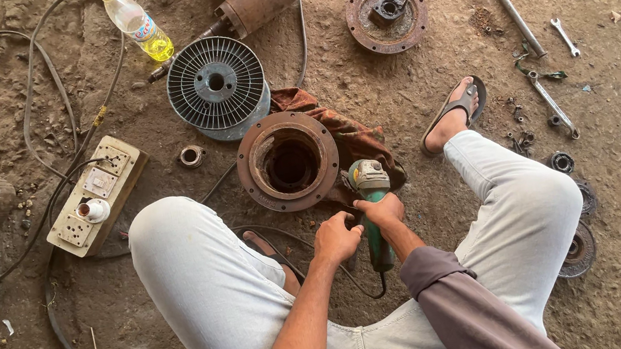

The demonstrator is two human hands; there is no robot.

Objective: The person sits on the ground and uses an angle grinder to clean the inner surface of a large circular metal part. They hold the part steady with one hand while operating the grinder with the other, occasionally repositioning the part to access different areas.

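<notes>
Grinder [369,198] sits gripped on the ground between the knees: right hand [382,209] clamped around its green body, left hand [335,237] curled beside it. Rusty housing [288,161] just ahead looks uncleaned; grinding seems not yet begun.

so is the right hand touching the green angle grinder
Touching. The head view shows the right hand wrapped around the body of the green angle grinder, fingers closed over it with no gap, beside the rusty round metal housing.
</notes>
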